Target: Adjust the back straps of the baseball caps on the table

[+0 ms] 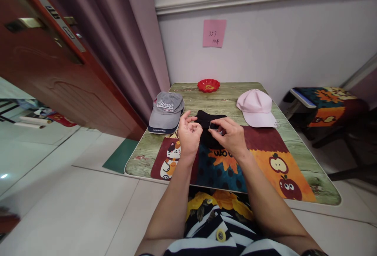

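A black cap (212, 140) lies at the middle of the table, its strap and metal buckle raised between my hands. My right hand (231, 134) pinches the strap at the buckle with thumb and forefinger. At the strap's other side, my left hand (189, 132) has its thumb and forefinger closed on the black strap, the other fingers loosely curled. A grey cap (166, 110) with white lettering sits to the left of my hands, and a pink cap (257, 106) to the right.
A red scalloped dish (208, 85) stands at the back of the wooden-patterned table (224, 101). A printed mat (265, 142) lies under my forearms. On the left are a curtain and a door (59, 67); a stool with a printed cover (331, 103) is on the right.
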`<state>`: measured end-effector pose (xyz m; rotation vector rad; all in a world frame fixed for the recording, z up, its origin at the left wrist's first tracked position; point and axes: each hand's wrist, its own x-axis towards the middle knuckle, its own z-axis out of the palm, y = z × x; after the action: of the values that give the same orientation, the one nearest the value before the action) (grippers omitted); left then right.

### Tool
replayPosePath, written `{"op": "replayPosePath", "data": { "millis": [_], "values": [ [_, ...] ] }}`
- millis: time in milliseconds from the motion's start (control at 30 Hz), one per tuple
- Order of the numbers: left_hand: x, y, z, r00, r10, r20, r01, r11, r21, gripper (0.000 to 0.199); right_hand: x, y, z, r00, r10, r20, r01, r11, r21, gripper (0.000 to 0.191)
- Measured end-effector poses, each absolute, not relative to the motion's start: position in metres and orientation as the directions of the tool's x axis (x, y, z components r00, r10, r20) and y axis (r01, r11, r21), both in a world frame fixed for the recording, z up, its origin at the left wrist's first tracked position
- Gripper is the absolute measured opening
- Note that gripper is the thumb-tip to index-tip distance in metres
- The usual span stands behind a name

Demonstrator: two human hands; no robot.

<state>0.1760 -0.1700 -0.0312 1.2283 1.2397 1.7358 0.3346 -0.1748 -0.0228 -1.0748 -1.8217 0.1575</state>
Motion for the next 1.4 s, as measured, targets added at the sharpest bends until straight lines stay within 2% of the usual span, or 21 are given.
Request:
{"op": "replayPosePath", "data": {
  "millis": [367,500,633,733,833,933,1000,1100,1267,1400],
  "values": [
    [0.166,-0.169,-0.031,-0.364,0.868,0.337,0.075,-0.333,0.940,0.062,0.337,-0.174,-0.027,-0.149,0.691,0.707,0.638,0.614,-0.465,0.016],
    [0.167,-0.172,-0.028,-0.351,0.852,0.388,0.202,-0.336,0.920,0.057,0.340,-0.172,-0.026,-0.163,0.666,0.728,0.713,0.589,-0.380,0.016],
    [0.169,-0.181,-0.018,-0.230,0.812,0.536,0.482,-0.383,0.788,0.038,0.340,-0.171,-0.024,-0.214,0.651,0.729,0.706,0.619,-0.345,0.017],
    [0.172,-0.185,-0.013,-0.064,0.822,0.565,0.538,-0.448,0.714,0.033,0.338,-0.170,-0.025,-0.230,0.634,0.738,0.682,0.646,-0.342,0.020],
    [0.173,-0.183,-0.014,0.044,0.851,0.523,0.517,-0.467,0.717,0.022,0.339,-0.170,-0.027,-0.227,0.652,0.723,0.674,0.642,-0.367,0.026],
    [0.170,-0.179,-0.016,0.035,0.881,0.472,0.491,-0.426,0.760,0.014,0.346,-0.168,-0.028,-0.221,0.704,0.675,0.683,0.606,-0.408,0.035],
    [0.167,-0.177,-0.015,0.031,0.893,0.449,0.456,-0.412,0.789,0.012,0.350,-0.167,-0.028,-0.211,0.744,0.634,0.685,0.575,-0.447,0.031],
    [0.165,-0.177,-0.014,0.066,0.903,0.424,0.415,-0.411,0.812,0.011,0.353,-0.166,-0.028,-0.197,0.795,0.574,0.657,0.541,-0.525,0.018],
    [0.165,-0.175,-0.015,0.083,0.908,0.411,0.377,-0.411,0.830,0.013,0.351,-0.165,-0.029,-0.162,0.845,0.510,0.582,0.500,-0.642,0.028],
    [0.164,-0.172,-0.018,0.075,0.925,0.372,0.330,-0.375,0.867,0.015,0.352,-0.165,-0.026,-0.153,0.849,0.505,0.559,0.496,-0.664,0.031]
  ]
}}
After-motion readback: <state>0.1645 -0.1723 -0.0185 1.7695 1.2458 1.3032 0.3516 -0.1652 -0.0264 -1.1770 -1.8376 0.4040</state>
